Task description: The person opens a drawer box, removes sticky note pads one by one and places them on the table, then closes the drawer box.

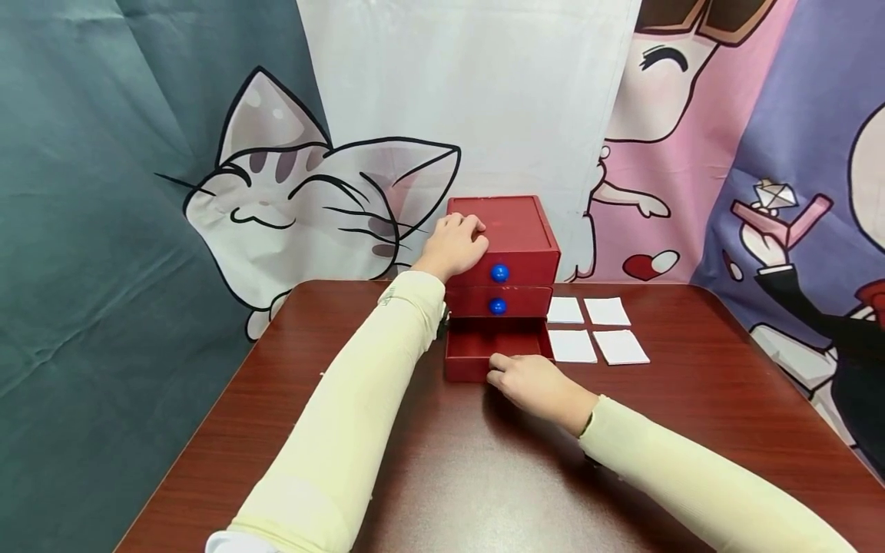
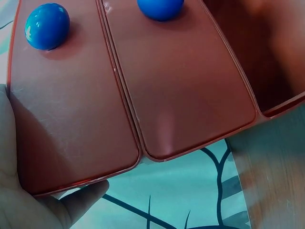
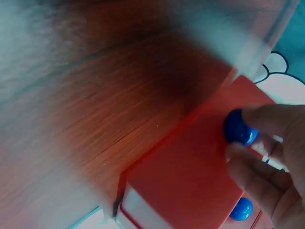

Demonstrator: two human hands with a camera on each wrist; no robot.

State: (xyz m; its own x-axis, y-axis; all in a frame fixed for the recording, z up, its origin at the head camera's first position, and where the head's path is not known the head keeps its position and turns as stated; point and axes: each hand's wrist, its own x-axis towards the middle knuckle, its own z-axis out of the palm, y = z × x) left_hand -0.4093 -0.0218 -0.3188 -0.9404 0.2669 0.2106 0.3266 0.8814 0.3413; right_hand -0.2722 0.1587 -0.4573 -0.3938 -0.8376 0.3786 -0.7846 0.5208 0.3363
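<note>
A red drawer cabinet (image 1: 499,219) with blue knobs stands on the table. Its bottom drawer (image 1: 465,370) is pulled out, and the part of its inside that shows holds nothing. My left hand (image 1: 452,244) grips the cabinet's upper left corner; in the left wrist view its thumb (image 2: 88,200) lies along the side. At the front of the bottom drawer is my right hand (image 1: 535,388), pinching the blue knob (image 3: 238,128) between thumb and fingers. In the head view that hand hides this knob. The top drawer (image 1: 528,269) and middle drawer (image 1: 528,302) are closed.
Several white square cards (image 1: 572,346) lie on the brown table (image 1: 698,399) to the right of the cabinet. Behind the table hangs a cloth backdrop (image 1: 477,92) printed with a cartoon cat and figures.
</note>
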